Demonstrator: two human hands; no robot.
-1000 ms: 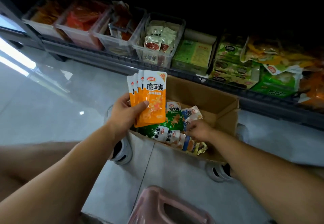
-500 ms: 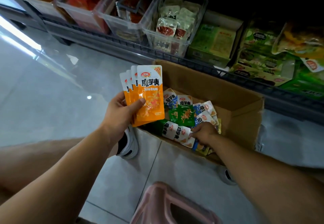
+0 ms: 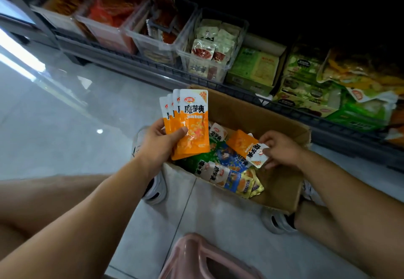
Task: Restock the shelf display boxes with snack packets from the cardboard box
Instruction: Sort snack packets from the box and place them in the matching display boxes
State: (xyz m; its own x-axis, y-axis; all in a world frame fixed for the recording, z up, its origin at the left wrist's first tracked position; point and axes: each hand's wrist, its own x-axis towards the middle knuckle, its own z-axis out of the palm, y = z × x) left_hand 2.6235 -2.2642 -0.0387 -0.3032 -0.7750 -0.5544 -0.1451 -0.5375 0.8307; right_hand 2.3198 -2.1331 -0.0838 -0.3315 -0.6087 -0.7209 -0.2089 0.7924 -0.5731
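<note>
I'm gathering stock: left grip clasping fanned orange packets, right grip pinching a loose packet over the cardboard box; likely tucking it into the fan next.

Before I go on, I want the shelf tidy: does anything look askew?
Yes. In the third clear bin from the left, red packets stick up tilted above the rim. At far right, yellow bags sprawl across the display boxes.
</note>
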